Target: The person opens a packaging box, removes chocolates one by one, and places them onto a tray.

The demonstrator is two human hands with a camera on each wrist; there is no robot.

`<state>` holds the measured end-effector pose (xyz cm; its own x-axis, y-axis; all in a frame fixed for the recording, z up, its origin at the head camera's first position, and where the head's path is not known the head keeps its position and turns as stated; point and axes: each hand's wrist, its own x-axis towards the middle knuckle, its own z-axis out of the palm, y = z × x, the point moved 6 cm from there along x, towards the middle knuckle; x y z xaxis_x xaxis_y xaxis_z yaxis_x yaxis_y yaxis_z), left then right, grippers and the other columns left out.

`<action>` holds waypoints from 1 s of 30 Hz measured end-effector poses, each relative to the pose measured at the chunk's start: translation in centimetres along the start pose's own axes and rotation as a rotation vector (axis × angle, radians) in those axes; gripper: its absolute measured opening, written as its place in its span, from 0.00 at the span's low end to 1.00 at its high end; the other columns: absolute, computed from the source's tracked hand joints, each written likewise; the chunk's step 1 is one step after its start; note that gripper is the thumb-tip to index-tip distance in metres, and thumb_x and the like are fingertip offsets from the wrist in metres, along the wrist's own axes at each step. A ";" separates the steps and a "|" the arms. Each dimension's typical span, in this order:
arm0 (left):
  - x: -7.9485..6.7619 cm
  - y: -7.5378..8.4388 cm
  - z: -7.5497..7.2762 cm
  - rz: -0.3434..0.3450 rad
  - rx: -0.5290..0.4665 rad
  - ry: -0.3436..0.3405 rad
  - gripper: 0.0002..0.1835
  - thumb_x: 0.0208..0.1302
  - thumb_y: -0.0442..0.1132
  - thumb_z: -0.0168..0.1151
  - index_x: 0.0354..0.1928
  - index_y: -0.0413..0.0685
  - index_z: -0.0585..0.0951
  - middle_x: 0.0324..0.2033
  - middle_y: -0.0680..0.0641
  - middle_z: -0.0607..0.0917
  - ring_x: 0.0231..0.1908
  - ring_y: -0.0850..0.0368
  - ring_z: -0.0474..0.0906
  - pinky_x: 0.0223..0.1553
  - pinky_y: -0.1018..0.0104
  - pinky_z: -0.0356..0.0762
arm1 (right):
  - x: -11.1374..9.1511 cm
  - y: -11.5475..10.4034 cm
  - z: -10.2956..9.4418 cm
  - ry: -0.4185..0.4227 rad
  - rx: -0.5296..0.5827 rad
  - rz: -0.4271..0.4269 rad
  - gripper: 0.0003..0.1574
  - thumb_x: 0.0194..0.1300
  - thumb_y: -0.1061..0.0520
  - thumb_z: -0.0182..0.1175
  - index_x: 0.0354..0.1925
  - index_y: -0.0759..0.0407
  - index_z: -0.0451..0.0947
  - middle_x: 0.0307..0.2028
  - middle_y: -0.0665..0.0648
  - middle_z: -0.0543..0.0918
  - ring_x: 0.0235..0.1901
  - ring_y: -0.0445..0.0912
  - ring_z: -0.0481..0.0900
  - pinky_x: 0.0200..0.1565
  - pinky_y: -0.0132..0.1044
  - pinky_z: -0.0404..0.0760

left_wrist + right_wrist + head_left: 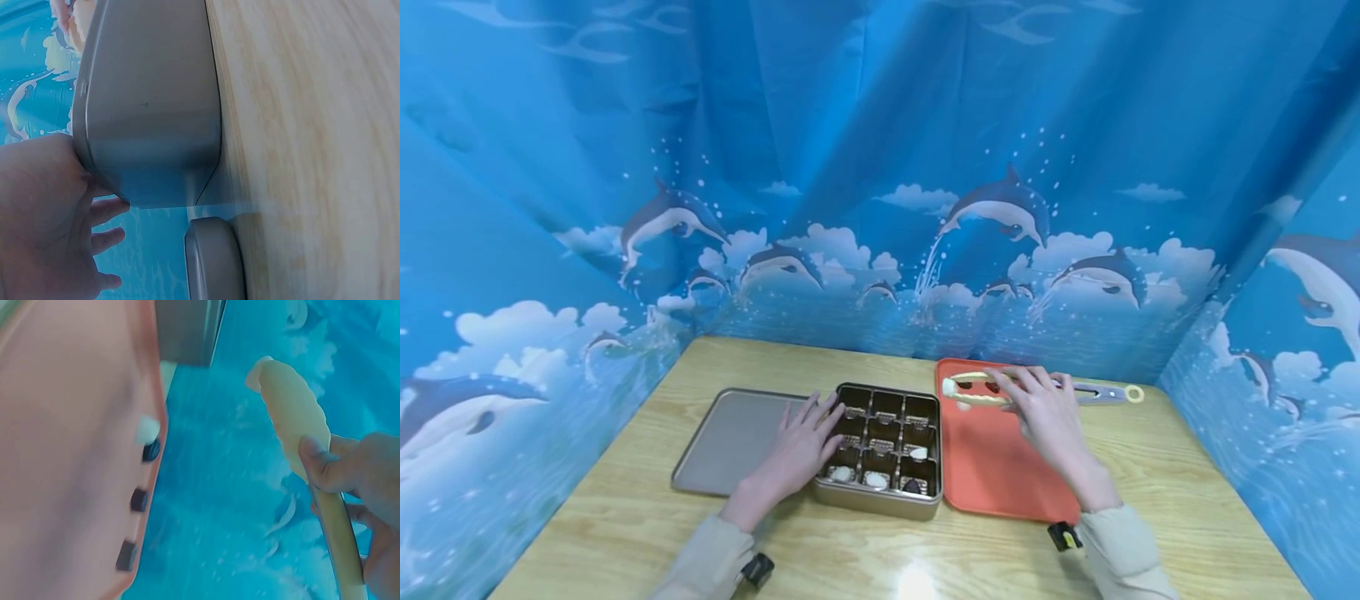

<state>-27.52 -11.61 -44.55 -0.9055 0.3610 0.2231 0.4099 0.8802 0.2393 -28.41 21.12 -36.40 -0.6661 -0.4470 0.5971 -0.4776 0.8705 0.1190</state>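
Note:
My right hand (1045, 412) holds a pair of tongs (294, 406) with cream scalloped tips over the far part of a red tray (992, 475). A small white piece (950, 387) is pinched at the tongs' tips. My left hand (805, 442), fingers spread and fairly straight, rests on the left rim of a metal box (880, 502) divided into several compartments. White pieces lie in the front-left and front-middle compartments, and another (918, 453) in the right one of the middle row. A dark piece (912, 486) sits front right.
A flat grey metal lid or tray (726, 442) lies left of the box. Along the red tray's far edge are three dark pieces (139, 500) and a white piece (147, 430). A blue dolphin-print curtain (850, 250) closes off the table's back.

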 end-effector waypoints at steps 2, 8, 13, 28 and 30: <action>0.0 0.0 0.0 0.001 0.000 -0.001 0.29 0.78 0.48 0.52 0.74 0.44 0.67 0.76 0.41 0.62 0.77 0.38 0.50 0.73 0.29 0.45 | -0.5 1.1 0.2 -0.002 -0.009 0.028 0.39 0.54 0.72 0.71 0.63 0.51 0.80 0.52 0.57 0.84 0.51 0.57 0.76 0.47 0.60 0.69; -0.1 0.0 0.0 0.001 -0.004 -0.008 0.29 0.78 0.49 0.51 0.75 0.45 0.67 0.76 0.42 0.61 0.77 0.38 0.50 0.73 0.29 0.45 | -1.8 3.8 0.4 -0.010 -0.033 0.089 0.39 0.52 0.73 0.69 0.62 0.53 0.80 0.50 0.59 0.84 0.49 0.59 0.77 0.48 0.64 0.69; -0.1 -0.1 0.0 0.002 -0.004 -0.003 0.29 0.78 0.49 0.52 0.74 0.44 0.67 0.76 0.42 0.61 0.77 0.38 0.51 0.73 0.29 0.45 | -2.5 5.3 0.6 -0.038 -0.087 0.111 0.37 0.51 0.70 0.72 0.60 0.55 0.82 0.49 0.60 0.85 0.48 0.59 0.77 0.47 0.64 0.70; -0.1 0.0 -0.1 0.005 0.004 -0.002 0.29 0.78 0.49 0.52 0.75 0.45 0.67 0.76 0.41 0.61 0.77 0.37 0.51 0.73 0.29 0.43 | -2.7 6.5 3.1 -0.264 -0.188 0.076 0.36 0.48 0.63 0.79 0.58 0.52 0.83 0.45 0.57 0.85 0.46 0.56 0.77 0.39 0.54 0.68; -0.1 0.1 -0.1 0.008 -0.002 0.006 0.29 0.78 0.49 0.52 0.74 0.44 0.68 0.76 0.41 0.62 0.77 0.37 0.51 0.73 0.29 0.44 | -2.6 6.5 3.4 -0.277 -0.184 0.082 0.37 0.49 0.64 0.78 0.59 0.52 0.83 0.46 0.57 0.85 0.46 0.56 0.77 0.39 0.54 0.68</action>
<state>-27.39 -11.62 -44.45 -0.9017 0.3659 0.2304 0.4171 0.8767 0.2399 -31.73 27.26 -39.87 -0.8402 -0.3908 0.3759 -0.3214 0.9173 0.2351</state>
